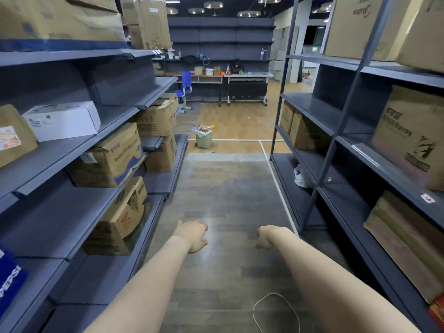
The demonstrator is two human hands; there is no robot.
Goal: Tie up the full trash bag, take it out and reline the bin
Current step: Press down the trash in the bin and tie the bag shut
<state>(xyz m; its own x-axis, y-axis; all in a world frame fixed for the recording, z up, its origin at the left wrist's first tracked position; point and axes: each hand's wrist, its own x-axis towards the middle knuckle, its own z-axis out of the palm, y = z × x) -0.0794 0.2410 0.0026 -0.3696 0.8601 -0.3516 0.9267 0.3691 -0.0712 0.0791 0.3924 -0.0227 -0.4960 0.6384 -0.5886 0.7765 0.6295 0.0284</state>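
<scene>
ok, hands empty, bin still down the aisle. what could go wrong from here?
The cord loop on the floor lies near the walking path, so a foot might snag it. The trash bin is heaped above its rim, so items could spill once the left hand and right hand gather the bag.

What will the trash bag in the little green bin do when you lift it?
The white trash bag looks thin, so it will probably sag and crinkle. Trash is heaped above the green bin, so pieces might spill. It seems fairly light.

Dim aisle, ceiling lamps (248, 13) glowing far off; edges warped, slightly blurred.
</scene>
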